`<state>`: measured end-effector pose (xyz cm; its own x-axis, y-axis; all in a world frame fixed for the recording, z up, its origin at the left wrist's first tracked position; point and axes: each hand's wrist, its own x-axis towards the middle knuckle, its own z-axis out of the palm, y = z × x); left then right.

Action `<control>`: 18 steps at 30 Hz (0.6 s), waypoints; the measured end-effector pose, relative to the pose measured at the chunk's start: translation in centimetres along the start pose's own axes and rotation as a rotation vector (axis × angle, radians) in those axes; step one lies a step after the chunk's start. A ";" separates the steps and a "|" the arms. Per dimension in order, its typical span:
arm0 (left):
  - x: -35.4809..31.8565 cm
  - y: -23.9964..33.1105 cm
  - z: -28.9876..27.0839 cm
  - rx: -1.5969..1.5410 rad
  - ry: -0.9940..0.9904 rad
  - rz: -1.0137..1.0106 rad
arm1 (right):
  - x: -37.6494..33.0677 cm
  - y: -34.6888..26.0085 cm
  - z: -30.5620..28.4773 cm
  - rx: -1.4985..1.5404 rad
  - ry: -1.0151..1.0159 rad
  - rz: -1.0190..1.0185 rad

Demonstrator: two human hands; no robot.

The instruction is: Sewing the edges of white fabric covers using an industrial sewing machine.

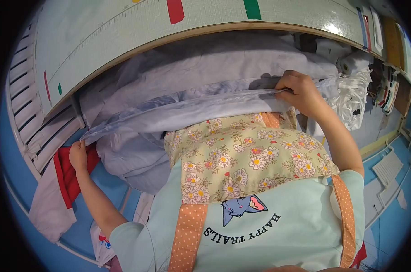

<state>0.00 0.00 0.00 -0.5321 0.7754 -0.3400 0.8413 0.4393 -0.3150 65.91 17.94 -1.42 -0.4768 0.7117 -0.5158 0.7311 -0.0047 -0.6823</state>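
A long edge of pale grey-lavender fabric [201,106] is stretched between my two hands, in front of my flowered apron. My left hand [78,155] pinches one end of that edge at the far left, low beside a red and white cloth. Higher up on the right, my right hand [300,92] is closed on the same edge, thumb and fingers pressed together. A darker, bluish patterned strip shows along the fold. The rest of the fabric lies heaped under the table and hangs down below my left forearm.
A white table [137,29] with a wooden edge and coloured tape marks spans the top. White metal slats [22,95] stand at the left, near the red and white cloth [62,186]. A bundle of white strips [352,102] hangs on the right.
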 end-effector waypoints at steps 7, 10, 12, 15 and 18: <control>0.2 0.9 1.0 0.030 -0.025 0.058 | 1.6 1.0 -0.5 0.003 -0.080 -0.192; 0.0 0.1 0.6 0.056 -0.014 0.062 | 1.8 1.1 -0.2 0.004 -0.102 -0.227; -0.1 -0.3 0.2 0.061 0.002 0.061 | 1.7 1.0 -0.4 -0.001 -0.061 -0.235; -0.4 -0.8 -0.5 0.006 0.012 0.009 | 0.3 0.6 -1.1 0.027 0.086 -0.157; -0.7 -1.3 -0.8 -0.115 -0.018 -0.088 | -0.6 0.1 -1.3 -0.071 0.212 -0.215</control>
<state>-0.61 -0.76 1.37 -0.6047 0.7242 -0.3314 0.7964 0.5548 -0.2406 66.92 18.42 -0.43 -0.5170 0.8221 -0.2386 0.6603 0.2056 -0.7223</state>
